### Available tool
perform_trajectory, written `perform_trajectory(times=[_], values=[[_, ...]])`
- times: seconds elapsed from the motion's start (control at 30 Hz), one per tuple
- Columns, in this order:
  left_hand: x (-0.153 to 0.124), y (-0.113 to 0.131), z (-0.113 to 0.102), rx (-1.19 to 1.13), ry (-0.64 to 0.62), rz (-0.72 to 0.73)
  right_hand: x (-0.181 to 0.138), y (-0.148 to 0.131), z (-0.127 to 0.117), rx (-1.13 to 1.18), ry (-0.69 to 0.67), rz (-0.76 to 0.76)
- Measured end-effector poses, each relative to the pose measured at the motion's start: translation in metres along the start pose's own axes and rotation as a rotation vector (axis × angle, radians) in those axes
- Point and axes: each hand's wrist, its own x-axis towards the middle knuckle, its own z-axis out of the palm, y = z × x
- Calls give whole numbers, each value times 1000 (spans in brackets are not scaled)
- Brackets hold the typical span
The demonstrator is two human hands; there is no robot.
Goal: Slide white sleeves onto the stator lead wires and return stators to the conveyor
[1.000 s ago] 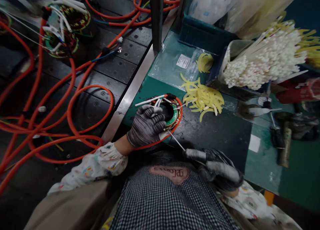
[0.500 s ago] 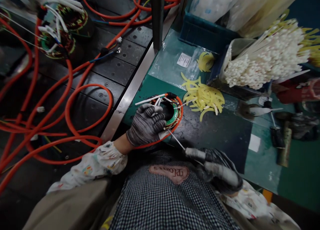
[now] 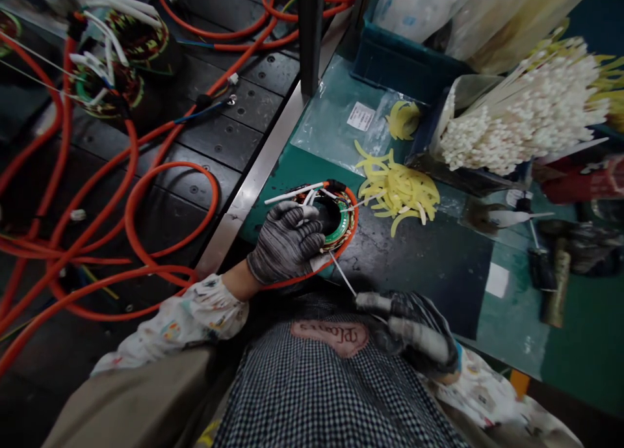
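Note:
A round motor stator (image 3: 343,228) with a green inner ring and copper windings lies at the front of the bench, and an orange cable (image 3: 355,207) curves round its rim. White sleeved leads (image 3: 292,194) stick out on its far left side. My left hand (image 3: 287,243), in a grey striped glove, is closed over the stator's near left edge. A thin white cable tie (image 3: 344,274) runs taut from the stator's near side to my gloved right hand (image 3: 409,331), whose fingers pinch its end. Another thin white strip (image 3: 359,204) points right from the ring.
Yellow curved strips (image 3: 400,188) are piled beyond the stator. A dense bundle of white cable ties (image 3: 526,123) fills a bin at right, near a screwdriver (image 3: 540,269). Left of the metal edge (image 3: 253,188), orange cables and more stators (image 3: 107,90) lie on dark plates.
My right hand has shifted slightly left, still pinching the cable tie. My left hand stays on the stator. The whole view has shifted a little.

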Motion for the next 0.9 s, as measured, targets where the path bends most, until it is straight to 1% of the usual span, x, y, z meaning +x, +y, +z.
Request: perform_trajectory(times=[0.1, 0.17, 0.2, 0.23, 0.27, 0.37, 0.43, 0.53, 0.63, 0.7, 0.8, 0.87, 0.9], values=[[2, 0, 0, -2, 42, 20, 3, 3, 0, 49, -51, 2], [3, 0, -2, 28, 69, 37, 13, 2, 5, 70, -102, 4], [4, 1, -3, 45, 77, 44, 20, 2, 9, 60, -99, -13], [5, 1, -4, 56, 84, 52, 28, 1, 14, 26, -68, -41], [5, 1, -6, 65, 82, 54, 37, 1, 20, -33, 1, -78], [6, 2, -9, 64, 75, 63, 64, 2, 32, -315, 294, -190], [5, 0, -7, 38, 93, 67, 80, 0, 33, -471, 400, -238], [1, -3, -1, -3, 115, 54, 98, -9, 30, -646, 454, -335], [-1, -6, 5, -33, 125, 43, 116, -20, 30, -737, 420, -445], [0, -6, 6, -50, 137, 41, 127, -26, 31, -642, 380, -490], [5, -3, 5, -29, 164, 48, 137, -34, 26, -351, 353, -477], [8, -2, 3, -6, 184, 58, 138, -38, 17, -222, 253, -450], [8, -2, 3, -2, 191, 58, 138, -39, 12, -205, 188, -444]])
